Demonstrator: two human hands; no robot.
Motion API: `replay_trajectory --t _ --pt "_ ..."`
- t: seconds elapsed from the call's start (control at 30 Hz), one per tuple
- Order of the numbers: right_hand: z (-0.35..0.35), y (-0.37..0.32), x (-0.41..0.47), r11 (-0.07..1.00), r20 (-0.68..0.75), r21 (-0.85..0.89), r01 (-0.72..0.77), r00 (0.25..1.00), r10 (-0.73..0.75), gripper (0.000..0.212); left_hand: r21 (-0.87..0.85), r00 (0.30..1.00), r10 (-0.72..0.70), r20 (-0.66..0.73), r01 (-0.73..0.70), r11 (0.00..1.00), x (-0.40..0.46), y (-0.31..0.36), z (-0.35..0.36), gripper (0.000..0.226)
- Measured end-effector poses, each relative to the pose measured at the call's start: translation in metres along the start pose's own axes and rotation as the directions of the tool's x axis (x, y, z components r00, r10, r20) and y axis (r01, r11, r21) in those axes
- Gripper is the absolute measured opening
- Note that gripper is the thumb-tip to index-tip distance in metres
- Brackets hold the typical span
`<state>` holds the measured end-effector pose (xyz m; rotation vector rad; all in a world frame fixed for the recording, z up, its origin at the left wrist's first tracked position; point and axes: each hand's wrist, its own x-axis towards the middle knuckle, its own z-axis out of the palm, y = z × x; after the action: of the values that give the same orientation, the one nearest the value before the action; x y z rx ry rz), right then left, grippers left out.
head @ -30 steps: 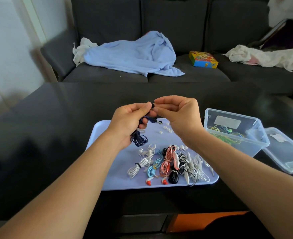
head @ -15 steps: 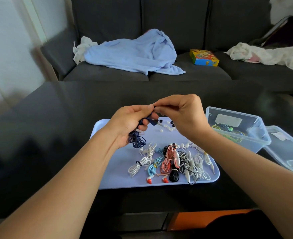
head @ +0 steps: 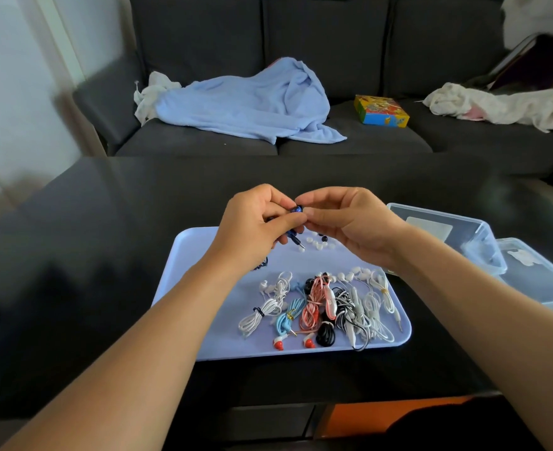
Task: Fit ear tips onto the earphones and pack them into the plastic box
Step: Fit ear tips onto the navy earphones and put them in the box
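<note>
While both hands meet above the far end of the lavender tray (head: 210, 348), the left hand (head: 252, 229) pinches a dark blue earphone (head: 297, 209) between thumb and fingers, its bud end poking up and to the right toward the other hand. Below the grip the blue plug stem (head: 294, 237) slants down and to the right, its metal tip close over the tray, so the piece runs roughly from far right to near left. Most of the coiled blue cord is hidden behind the left wrist. The right hand (head: 353, 222) has its curled fingertips pressed against the bud; whether an ear tip sits between them is too small to tell.

Loose white ear tips (head: 317, 244) lie on the tray under the hands, and bundled earphones (head: 320, 307) in white, blue, pink and black lie along its near half. The clear plastic box (head: 477, 236) stands just right of the tray, its lid (head: 535, 275) beside it further right, all on a black table (head: 89, 239).

Compared with half a second ago, the hands have shifted slightly right and away from the viewer, the blue bud now shows between them, and the cord bundle, then hanging in plain view below the left palm, is now mostly covered.
</note>
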<state>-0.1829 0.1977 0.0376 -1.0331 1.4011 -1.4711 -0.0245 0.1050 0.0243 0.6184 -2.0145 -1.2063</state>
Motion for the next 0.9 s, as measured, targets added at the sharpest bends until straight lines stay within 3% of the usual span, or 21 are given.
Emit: replay_trajectory --t 0.13,0.27,0.37,0.5,0.67,0.9 --pt "0.000 0.002 -0.003 0.984 -0.003 -0.068 0.166 0.986 -0.166 0.021 -0.272 0.988 -0.155 0.017 0.153 0.950 0.002 0.003 0.002 0.011" --pt "0.002 0.001 -0.002 0.946 -0.072 -0.199 0.254 0.959 -0.273 0.017 -0.427 0.968 -0.240 0.072 0.248 0.870 0.001 0.008 0.005 0.008" --pt "0.006 0.001 -0.002 0.942 -0.093 -0.215 0.259 0.955 -0.283 0.015 -0.442 0.960 -0.267 0.082 0.275 0.854 0.002 0.007 0.005 0.008" --pt "0.013 0.001 -0.003 0.988 -0.088 -0.053 0.143 0.985 -0.148 0.017 -0.379 0.969 -0.244 0.034 0.239 0.894 0.002 0.005 0.003 0.013" --pt "0.011 0.002 -0.005 0.990 -0.067 -0.008 0.141 0.988 -0.141 0.022 -0.409 0.954 -0.294 0.064 0.294 0.864 0.000 0.006 0.000 0.012" --pt "0.006 0.003 -0.003 0.951 -0.076 -0.193 0.242 0.962 -0.261 0.018 -0.464 0.935 -0.333 0.118 0.349 0.814 -0.002 0.008 -0.001 0.008"
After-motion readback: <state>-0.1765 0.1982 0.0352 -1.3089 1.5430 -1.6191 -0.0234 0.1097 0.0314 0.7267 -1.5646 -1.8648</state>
